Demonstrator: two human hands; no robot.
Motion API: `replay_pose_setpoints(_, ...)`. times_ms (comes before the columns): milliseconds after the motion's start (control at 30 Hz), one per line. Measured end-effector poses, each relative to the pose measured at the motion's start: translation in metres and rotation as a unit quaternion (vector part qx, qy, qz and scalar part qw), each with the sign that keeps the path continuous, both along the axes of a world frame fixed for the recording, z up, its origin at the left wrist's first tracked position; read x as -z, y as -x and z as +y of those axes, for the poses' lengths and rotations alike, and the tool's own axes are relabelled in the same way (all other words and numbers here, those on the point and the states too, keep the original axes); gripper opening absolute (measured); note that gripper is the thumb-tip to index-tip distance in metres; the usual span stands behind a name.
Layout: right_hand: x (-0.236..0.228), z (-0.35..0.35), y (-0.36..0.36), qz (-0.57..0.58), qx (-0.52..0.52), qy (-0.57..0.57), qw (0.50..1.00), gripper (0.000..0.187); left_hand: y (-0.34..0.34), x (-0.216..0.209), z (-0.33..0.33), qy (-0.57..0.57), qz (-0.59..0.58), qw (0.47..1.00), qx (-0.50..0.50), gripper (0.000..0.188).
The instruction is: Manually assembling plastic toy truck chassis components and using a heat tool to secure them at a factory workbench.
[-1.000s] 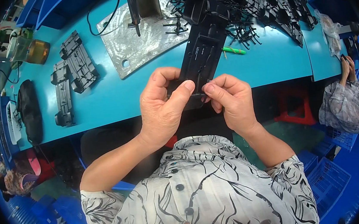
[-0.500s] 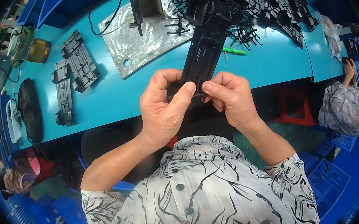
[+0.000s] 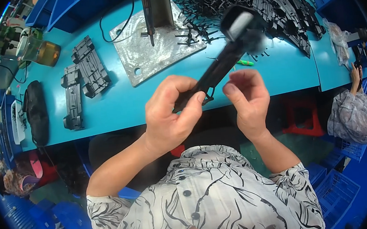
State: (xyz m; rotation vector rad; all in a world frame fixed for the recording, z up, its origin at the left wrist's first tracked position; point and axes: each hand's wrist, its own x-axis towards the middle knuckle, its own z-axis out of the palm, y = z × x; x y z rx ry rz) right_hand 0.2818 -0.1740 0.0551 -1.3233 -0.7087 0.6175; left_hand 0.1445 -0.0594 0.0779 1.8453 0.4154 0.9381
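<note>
My left hand (image 3: 172,111) grips the near end of a long black plastic part (image 3: 221,66), thumb on top. It looks like a toy car chassis, turned on its edge and slanting up to the right; its broad far end (image 3: 238,23) is blurred. A small thin black piece (image 3: 209,95) juts from its side close to my left thumb. My right hand (image 3: 249,99) is off the part, a little to its right, with fingers loosely curled and nothing seen in them. Two similar black chassis parts (image 3: 93,70) (image 3: 72,98) lie on the table at the left.
On the turquoise table (image 3: 147,100) stands a metal base plate (image 3: 138,52) with a pointed tool (image 3: 149,25) above it. Heaps of small black pieces (image 3: 195,3) and chassis parts (image 3: 289,16) fill the far right. A green pen (image 3: 245,62) and black pouch (image 3: 36,113) lie there. Another person (image 3: 353,113) sits right.
My right hand has come off the chassis part and moved slightly right. The part has been tipped onto its edge, its far end swinging right. My left hand keeps its grip.
</note>
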Motion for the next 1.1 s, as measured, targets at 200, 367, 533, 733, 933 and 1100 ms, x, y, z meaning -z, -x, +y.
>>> replay_pose_setpoints(200, 0.001, -0.003, 0.023, 0.077, -0.063, -0.055, 0.994, 0.027, -0.011, 0.003, 0.011, -0.281, -0.046, 0.959, 0.016, 0.037)
replay_pose_setpoints(367, -0.001, 0.003, 0.032, 0.118, -0.042, -0.102, 0.987, 0.021, -0.007, 0.009, 0.005, -0.4, 0.001, 0.916, 0.021, 0.045)
replay_pose_setpoints(533, 0.018, -0.01, 0.008, 0.227, -0.102, -0.026, 0.968, 0.018, -0.003, -0.008, 0.011, -0.237, 0.044, 0.965, 0.098, 0.044)
replay_pose_setpoints(733, 0.013, 0.003, 0.011, 0.31, -0.044, 0.018, 0.95, 0.024, 0.003, -0.003, 0.017, -0.106, 0.087, 0.99, -0.023, 0.03)
replay_pose_setpoints(933, 0.003, 0.014, 0.007, 0.358, -0.114, 0.037, 0.926, 0.025, 0.009, 0.01, 0.028, 0.505, 0.116, 0.851, 0.087, 0.02)
replay_pose_setpoints(1100, 0.003, 0.023, 0.005, 0.385, -0.119, 0.045, 0.914, 0.026, 0.013, 0.001, 0.036, 0.552, 0.107, 0.823, 0.081, 0.021)
